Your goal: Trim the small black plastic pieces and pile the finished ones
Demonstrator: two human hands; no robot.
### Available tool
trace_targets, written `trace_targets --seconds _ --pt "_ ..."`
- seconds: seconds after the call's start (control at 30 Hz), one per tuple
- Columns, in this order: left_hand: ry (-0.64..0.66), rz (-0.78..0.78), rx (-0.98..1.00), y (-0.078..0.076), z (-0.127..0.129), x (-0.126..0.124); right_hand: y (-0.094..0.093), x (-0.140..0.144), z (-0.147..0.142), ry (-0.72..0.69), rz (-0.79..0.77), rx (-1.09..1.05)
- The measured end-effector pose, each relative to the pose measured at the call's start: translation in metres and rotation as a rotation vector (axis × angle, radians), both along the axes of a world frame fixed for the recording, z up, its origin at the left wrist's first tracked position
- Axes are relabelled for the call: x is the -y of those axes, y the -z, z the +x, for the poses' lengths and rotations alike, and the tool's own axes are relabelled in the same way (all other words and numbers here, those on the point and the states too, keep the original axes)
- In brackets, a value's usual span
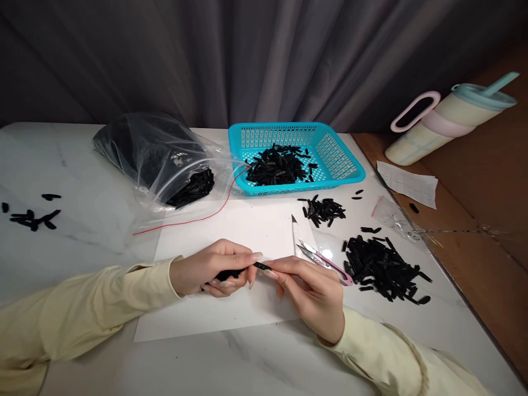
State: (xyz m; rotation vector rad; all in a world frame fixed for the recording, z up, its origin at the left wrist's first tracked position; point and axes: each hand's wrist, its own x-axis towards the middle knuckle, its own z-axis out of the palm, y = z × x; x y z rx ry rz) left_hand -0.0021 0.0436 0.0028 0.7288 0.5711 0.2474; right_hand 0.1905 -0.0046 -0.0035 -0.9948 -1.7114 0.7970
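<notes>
A white marble table (82, 165) fills the view, with a grey curtain (247, 55) hanging behind it at 12 o'clock. A white sheet of paper (231, 313) lies flat on the table in front of the person. At 11 o'clock from the paper sits a clear plastic bag (152, 154), its mouth open toward the paper and black pieces showing inside. A turquoise basket (338, 159) stands at 12 o'clock, holding a heap of small black pieces. At 2 o'clock a pale tumbler (449, 124) with a pink handle and a straw lies tilted on the brown surface beside the table.

A large pile of black pieces (383, 269) lies at 3 o'clock from the hands, and a smaller pile (324, 210) rests just in front of the basket. A few more black pieces (33, 217) are scattered at 9 o'clock.

The left hand (210, 269) rests on the paper, its fingers closed around a bunch of black pieces. The right hand (313, 291) meets it from 3 o'clock, thumb and forefinger pinching the end of one thin black piece (262, 267) that sticks out between the two hands, at the middle of the paper. Pink-handled snips (325, 261) lie against the right hand's far side, blades pointing to 10 o'clock; whether the hand grips them I cannot tell.
</notes>
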Motion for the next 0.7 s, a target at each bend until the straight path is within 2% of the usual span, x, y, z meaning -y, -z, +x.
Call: trace_targets --seconds 0.33,0.7 --pt "-0.019 0.029 -0.034 -0.0020 0.0016 0.0007 0.0007 -0.0004 -0.0008 0.003 0.143 0.009" --pt "-0.075 0.148 -0.116 -0.0022 0.0024 0.0006 0.0010 -0.0031 -0.0020 0.029 -0.083 -0.076"
